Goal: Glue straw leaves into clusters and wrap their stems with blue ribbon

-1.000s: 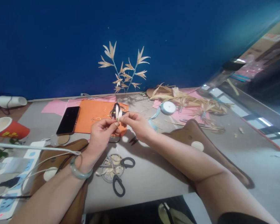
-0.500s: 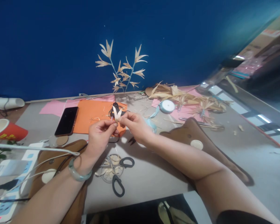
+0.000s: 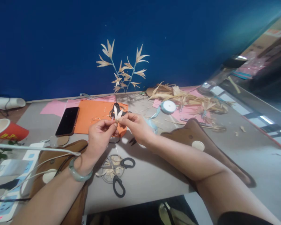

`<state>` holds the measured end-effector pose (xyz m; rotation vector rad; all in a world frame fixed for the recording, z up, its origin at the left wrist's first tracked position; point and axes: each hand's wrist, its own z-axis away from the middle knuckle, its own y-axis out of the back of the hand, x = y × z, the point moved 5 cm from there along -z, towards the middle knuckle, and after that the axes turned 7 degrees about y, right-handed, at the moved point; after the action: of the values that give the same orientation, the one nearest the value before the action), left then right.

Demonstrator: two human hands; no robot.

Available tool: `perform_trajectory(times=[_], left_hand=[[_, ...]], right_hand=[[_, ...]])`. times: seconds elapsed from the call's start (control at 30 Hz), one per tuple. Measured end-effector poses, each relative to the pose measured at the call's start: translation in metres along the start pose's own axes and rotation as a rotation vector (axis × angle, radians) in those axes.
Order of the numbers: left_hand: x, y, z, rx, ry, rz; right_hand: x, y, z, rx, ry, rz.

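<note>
A small pale flower of dried husk petals (image 3: 118, 113) stands up between my fingertips, above the orange sheet (image 3: 86, 117). My left hand (image 3: 100, 134) pinches its base from the left, and my right hand (image 3: 139, 128) pinches it from the right; the base is mostly hidden by fingers. Behind the flower lies a black tool, perhaps a glue gun (image 3: 116, 107), partly covered. Below my hands, open scissors with black handles (image 3: 119, 186) rest on a clear round dish (image 3: 105, 175) of pale petal pieces.
Finished flower stems (image 3: 132, 73) rise before the blue wall. Dried husks (image 3: 178, 93) and a ribbon spool (image 3: 168, 107) lie right of centre. At left are a phone (image 3: 67, 121), a red paper cup (image 3: 14, 131) and a power strip (image 3: 8, 203) with trailing cables.
Both hands keep the same pinch on the flower, almost still. The whole view has shifted very slightly.
</note>
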<state>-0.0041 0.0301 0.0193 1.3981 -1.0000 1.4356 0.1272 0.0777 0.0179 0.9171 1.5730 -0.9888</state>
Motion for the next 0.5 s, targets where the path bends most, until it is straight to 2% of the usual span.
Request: perform_trajectory(times=[0.5], left_hand=[[0.0017,0.0030,-0.0003,0.012,-0.058,-0.058]], right_hand=[[-0.0068,-0.0008,0.0013,-0.044,0.078,0.060]])
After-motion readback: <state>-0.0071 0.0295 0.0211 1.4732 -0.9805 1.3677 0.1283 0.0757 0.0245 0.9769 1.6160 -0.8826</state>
